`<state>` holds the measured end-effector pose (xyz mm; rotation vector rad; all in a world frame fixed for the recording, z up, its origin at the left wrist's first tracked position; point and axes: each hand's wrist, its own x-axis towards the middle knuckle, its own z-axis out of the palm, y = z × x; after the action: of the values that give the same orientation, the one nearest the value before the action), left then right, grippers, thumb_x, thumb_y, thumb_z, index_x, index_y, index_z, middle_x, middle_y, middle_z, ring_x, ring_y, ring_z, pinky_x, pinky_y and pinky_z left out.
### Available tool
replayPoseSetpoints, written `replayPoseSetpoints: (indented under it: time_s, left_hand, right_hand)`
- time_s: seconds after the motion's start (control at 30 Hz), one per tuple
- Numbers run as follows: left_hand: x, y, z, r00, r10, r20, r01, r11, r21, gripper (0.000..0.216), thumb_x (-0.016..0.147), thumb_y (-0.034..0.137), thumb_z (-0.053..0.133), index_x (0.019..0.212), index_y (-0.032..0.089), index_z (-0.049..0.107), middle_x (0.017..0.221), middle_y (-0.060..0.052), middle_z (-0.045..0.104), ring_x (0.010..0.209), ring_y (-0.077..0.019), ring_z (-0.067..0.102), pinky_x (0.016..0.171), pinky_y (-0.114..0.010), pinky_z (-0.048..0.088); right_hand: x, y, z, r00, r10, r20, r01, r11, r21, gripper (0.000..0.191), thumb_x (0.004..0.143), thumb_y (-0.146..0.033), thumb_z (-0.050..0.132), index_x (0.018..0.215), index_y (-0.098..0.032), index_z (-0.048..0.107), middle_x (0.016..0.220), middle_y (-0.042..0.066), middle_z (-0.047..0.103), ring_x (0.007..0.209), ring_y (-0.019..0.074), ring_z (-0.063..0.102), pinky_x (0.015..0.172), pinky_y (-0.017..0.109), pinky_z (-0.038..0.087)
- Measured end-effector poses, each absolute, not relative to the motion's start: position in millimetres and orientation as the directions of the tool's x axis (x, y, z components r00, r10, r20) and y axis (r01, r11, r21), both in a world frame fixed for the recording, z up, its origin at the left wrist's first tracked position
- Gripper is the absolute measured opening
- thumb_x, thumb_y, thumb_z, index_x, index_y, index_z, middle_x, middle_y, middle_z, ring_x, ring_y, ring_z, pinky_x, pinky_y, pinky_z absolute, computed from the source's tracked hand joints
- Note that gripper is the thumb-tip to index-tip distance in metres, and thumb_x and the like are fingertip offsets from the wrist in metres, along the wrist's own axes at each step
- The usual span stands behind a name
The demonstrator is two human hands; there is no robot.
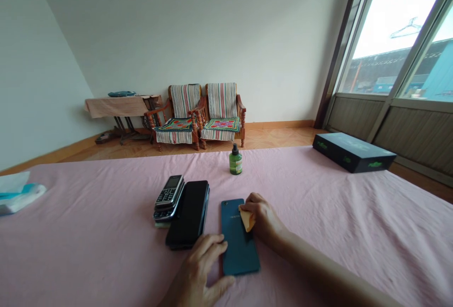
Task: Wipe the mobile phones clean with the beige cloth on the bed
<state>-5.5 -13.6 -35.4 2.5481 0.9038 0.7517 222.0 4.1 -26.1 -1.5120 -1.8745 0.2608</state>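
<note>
A blue smartphone (238, 245) lies face down on the pink cloth (318, 212). My left hand (201, 267) rests flat beside it, fingers spread, fingertips touching its left edge. My right hand (264, 219) is closed on a small yellow cloth (247, 218), which it presses against the phone's upper right part. To the left lie a black smartphone (188, 213) and two stacked keypad phones (169, 197). A small green bottle (235, 160) with a black cap stands upright beyond the blue phone.
A dark flat box (352, 151) lies at the far right of the cloth. A tissue pack (17, 193) sits at the left edge. Two wooden chairs (201, 115) and a small table (120, 106) stand against the back wall. Large windows (399, 38) fill the right side.
</note>
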Motion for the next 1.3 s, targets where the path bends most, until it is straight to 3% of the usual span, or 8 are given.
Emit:
replayPoseSetpoints:
  time_s: [0.13, 0.4, 0.53, 0.63, 0.83, 1.1, 1.3]
  left_hand:
    - [-5, -13, -40, 0.653, 0.658, 0.374, 0.476, -0.741, 0.474, 0.055, 0.066, 0.010, 0.078, 0.116, 0.023, 0.059, 0.118, -0.009, 0.060, 0.111, -0.0262, 0.057, 0.096, -0.043, 0.049]
    - [-3, -17, -36, 0.616, 0.700, 0.361, 0.476, -0.696, 0.538, 0.052, 0.067, 0.008, 0.076, 0.113, 0.025, 0.061, 0.119, -0.007, 0.060, 0.113, -0.0254, 0.056, 0.097, -0.043, 0.048]
    - [-1, -20, -30, 0.575, 0.748, 0.331, 0.477, -0.635, 0.608, 0.055, 0.065, 0.004, 0.074, 0.114, 0.026, 0.061, 0.119, -0.005, 0.060, 0.113, -0.0252, 0.056, 0.099, -0.043, 0.047]
    - [1, -21, -26, 0.572, 0.758, 0.313, 0.447, -0.608, 0.656, 0.058, 0.066, -0.001, 0.069, 0.116, 0.026, 0.059, 0.117, -0.004, 0.061, 0.112, -0.0235, 0.056, 0.099, -0.040, 0.046]
    - [3, -21, -19, 0.615, 0.743, 0.264, 0.416, -0.590, 0.692, 0.050, 0.068, -0.001, 0.064, 0.111, 0.024, 0.062, 0.116, -0.005, 0.060, 0.110, -0.0225, 0.056, 0.099, -0.037, 0.046]
    - [-1, -23, -23, 0.570, 0.784, 0.245, 0.471, -0.556, 0.684, 0.056, 0.064, 0.003, 0.071, 0.115, 0.027, 0.063, 0.121, -0.006, 0.058, 0.115, -0.0256, 0.054, 0.102, -0.044, 0.043]
    - [0, -22, -25, 0.569, 0.777, 0.270, 0.455, -0.570, 0.684, 0.055, 0.066, 0.001, 0.071, 0.113, 0.026, 0.063, 0.119, -0.006, 0.060, 0.113, -0.0242, 0.056, 0.100, -0.042, 0.045]
  right_hand:
    - [219, -40, -22, -0.111, 0.939, 0.325, 0.736, 0.298, -0.608, 0.019, 0.080, -0.009, 0.056, 0.083, -0.020, 0.071, 0.083, 0.004, 0.056, 0.076, 0.0146, 0.054, 0.065, 0.023, 0.041]
    - [213, -93, -19, -0.257, 0.929, 0.266, 0.696, 0.369, -0.616, 0.026, 0.059, -0.011, 0.071, 0.085, -0.017, 0.067, 0.083, 0.005, 0.055, 0.078, 0.0186, 0.054, 0.061, 0.026, 0.040]
    - [210, -86, -13, -0.304, 0.908, 0.289, 0.703, 0.418, -0.575, 0.010, 0.072, -0.012, 0.066, 0.079, -0.019, 0.067, 0.082, 0.004, 0.056, 0.079, 0.0166, 0.053, 0.063, 0.026, 0.039]
    - [197, -73, -11, -0.381, 0.876, 0.295, 0.686, 0.482, -0.545, 0.014, 0.081, -0.010, 0.059, 0.079, -0.021, 0.068, 0.083, 0.003, 0.057, 0.080, 0.0153, 0.051, 0.065, 0.024, 0.039]
    - [179, -56, -12, -0.509, 0.800, 0.318, 0.621, 0.597, -0.508, 0.012, 0.079, -0.010, 0.062, 0.080, -0.021, 0.068, 0.087, 0.003, 0.058, 0.082, 0.0153, 0.050, 0.069, 0.024, 0.041]
    - [221, -71, 3, -0.417, 0.869, 0.266, 0.651, 0.490, -0.580, 0.020, 0.075, -0.003, 0.058, 0.077, -0.020, 0.069, 0.081, 0.004, 0.057, 0.077, 0.0153, 0.053, 0.063, 0.024, 0.040]
    - [205, -71, -2, -0.469, 0.836, 0.286, 0.614, 0.541, -0.574, 0.015, 0.076, -0.008, 0.062, 0.076, -0.020, 0.069, 0.081, 0.004, 0.058, 0.079, 0.0161, 0.054, 0.064, 0.024, 0.042]
